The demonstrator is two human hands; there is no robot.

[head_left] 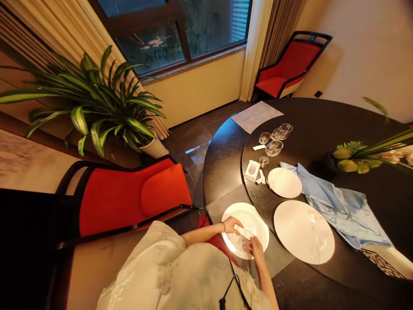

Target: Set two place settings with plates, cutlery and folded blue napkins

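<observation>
White patterned blouse (145, 267), left hand (230, 225), right hand (254, 247): narrow grip on pale strip (243, 232) above white plate (254, 215).

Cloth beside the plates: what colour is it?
The cloth is pale blue, clearest in the head view.

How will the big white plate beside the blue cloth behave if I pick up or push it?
The large white plate looks like glazed ceramic, so probably stiff, fragile and rather heavy. Its smooth surface may slip in fingers. Lying flat on the dark table, it would likely slide, not roll.

Warm, dim indoor light; wide-angle distortion bends the edges.
</observation>
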